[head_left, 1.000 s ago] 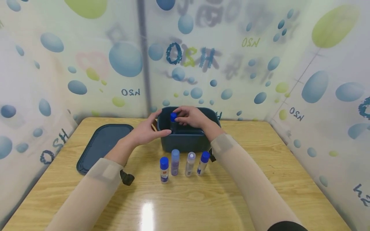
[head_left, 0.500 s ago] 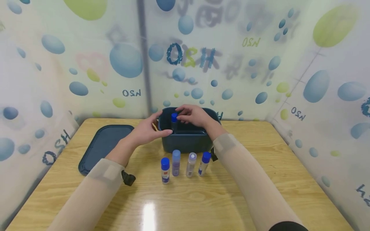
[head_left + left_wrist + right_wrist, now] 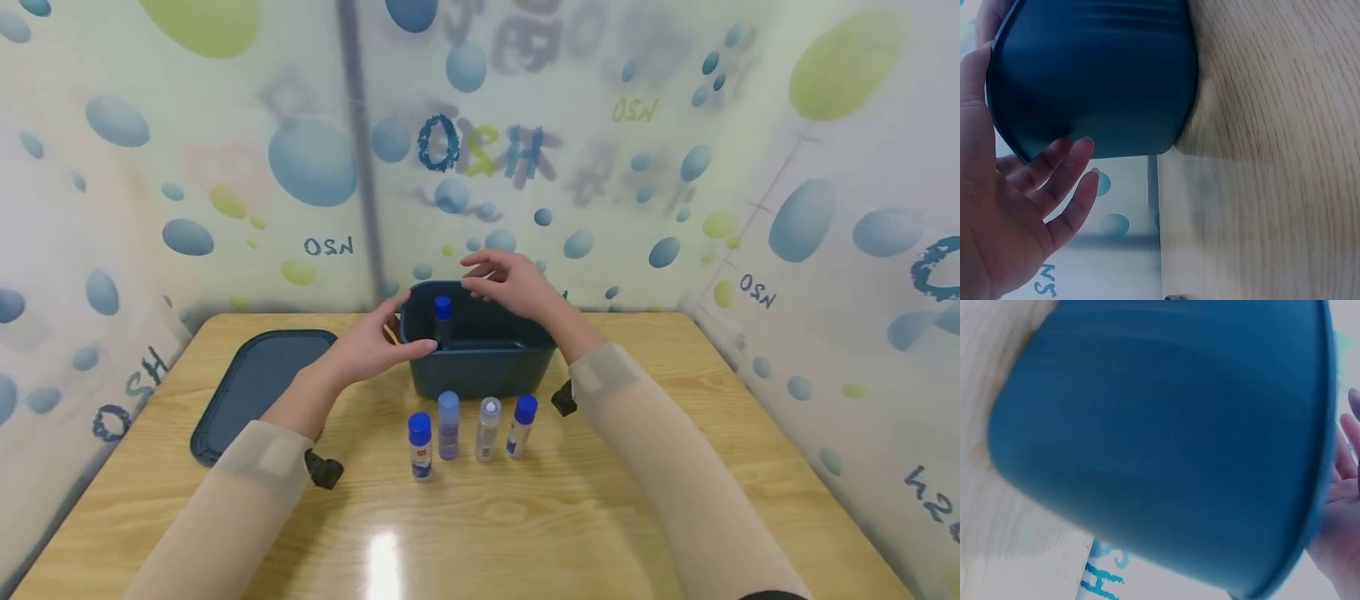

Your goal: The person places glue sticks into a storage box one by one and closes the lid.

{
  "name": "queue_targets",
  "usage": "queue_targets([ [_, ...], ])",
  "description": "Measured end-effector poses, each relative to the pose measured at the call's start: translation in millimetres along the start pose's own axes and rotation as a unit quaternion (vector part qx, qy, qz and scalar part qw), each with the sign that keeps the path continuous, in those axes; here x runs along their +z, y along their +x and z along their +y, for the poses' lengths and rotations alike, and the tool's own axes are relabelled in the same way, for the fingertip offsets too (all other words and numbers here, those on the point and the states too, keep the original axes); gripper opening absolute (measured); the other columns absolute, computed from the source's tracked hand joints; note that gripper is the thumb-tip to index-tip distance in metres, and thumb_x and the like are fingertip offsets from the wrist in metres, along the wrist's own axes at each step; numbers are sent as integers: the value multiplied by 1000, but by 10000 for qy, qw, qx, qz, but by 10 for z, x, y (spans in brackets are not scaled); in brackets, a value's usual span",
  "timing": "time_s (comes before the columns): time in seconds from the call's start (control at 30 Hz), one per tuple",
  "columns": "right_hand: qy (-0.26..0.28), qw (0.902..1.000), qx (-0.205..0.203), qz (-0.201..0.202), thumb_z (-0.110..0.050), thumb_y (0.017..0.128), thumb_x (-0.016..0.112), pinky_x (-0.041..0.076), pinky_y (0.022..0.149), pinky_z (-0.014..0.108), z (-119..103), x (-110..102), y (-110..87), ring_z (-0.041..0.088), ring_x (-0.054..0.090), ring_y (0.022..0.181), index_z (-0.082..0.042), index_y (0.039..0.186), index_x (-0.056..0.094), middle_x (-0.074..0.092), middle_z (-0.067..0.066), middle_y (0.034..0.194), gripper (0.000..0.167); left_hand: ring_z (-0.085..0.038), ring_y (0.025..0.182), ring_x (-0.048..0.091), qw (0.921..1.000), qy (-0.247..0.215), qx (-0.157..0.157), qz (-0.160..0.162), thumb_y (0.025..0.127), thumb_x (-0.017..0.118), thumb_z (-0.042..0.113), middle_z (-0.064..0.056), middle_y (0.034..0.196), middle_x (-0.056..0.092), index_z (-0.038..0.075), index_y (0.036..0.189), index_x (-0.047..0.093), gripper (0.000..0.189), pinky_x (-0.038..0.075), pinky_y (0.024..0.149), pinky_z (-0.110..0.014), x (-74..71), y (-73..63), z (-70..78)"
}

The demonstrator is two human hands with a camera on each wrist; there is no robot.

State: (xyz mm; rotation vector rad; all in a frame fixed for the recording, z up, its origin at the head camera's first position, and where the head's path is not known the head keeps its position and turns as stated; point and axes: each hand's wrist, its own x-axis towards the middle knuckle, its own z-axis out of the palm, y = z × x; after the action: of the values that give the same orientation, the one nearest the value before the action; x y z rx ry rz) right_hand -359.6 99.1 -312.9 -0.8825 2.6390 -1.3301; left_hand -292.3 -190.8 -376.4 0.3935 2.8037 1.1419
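A dark blue plastic box (image 3: pixel 483 375) stands lidless on the table. My left hand (image 3: pixel 371 346) holds its left end, thumb at the front rim and fingers along the outer wall, as the left wrist view of the box (image 3: pixel 1104 81) also shows. Inside, near that end, a glue stick (image 3: pixel 442 310) with a blue cap stands upright. Above the back rim, my right hand (image 3: pixel 517 287) has loose fingers and nothing in them. In front of the box stand a blue-capped glue stick (image 3: pixel 420 446), a light-blue tube (image 3: pixel 448 427), a clear-capped tube (image 3: pixel 487 429) and another blue-capped glue stick (image 3: pixel 521 427).
The dark blue lid (image 3: pixel 262 392) lies flat on the table (image 3: pixel 480 533), left of the box. A printed curtain (image 3: pixel 637 217) hangs close behind the table and along both sides.
My right hand has let go of the glue stick and risen up and to the right, out of the box. The glue stick stays upright inside. My left hand keeps its hold.
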Motion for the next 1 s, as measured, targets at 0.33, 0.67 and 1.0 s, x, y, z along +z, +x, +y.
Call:
queue_targets([
  [0.33, 341, 9985, -165, 399, -25, 108, 73, 62, 95, 49, 45, -182, -572, 43, 75, 109, -13, 141, 71, 78, 11, 128, 35, -33, 115, 66, 10000, 89, -33, -29, 90, 75, 78, -17, 135, 63, 26, 178, 18, 118, 59, 90, -45, -12, -36, 25],
  [0.67, 467, 9977, 104, 478, -24, 108, 73, 63, 90, 42, 88, -311, -1153, 39, 74, 107, -14, 141, 70, 75, 13, 121, 34, -33, 115, 66, 9999, 114, 30, -30, 91, 75, 77, -17, 135, 63, 24, 178, 18, 117, 59, 91, -45, -27, -36, 35],
  [1.0, 436, 9987, 165, 184, -23, 106, 76, 60, 78, 30, 63, -210, -1578, 21, 72, 90, -17, 137, 73, 75, 7, 110, 31, -32, 113, 66, 9999, 132, 70, -34, 92, 75, 76, -16, 132, 64, 24, 178, 18, 116, 59, 90, -44, -26, -37, 37],
])
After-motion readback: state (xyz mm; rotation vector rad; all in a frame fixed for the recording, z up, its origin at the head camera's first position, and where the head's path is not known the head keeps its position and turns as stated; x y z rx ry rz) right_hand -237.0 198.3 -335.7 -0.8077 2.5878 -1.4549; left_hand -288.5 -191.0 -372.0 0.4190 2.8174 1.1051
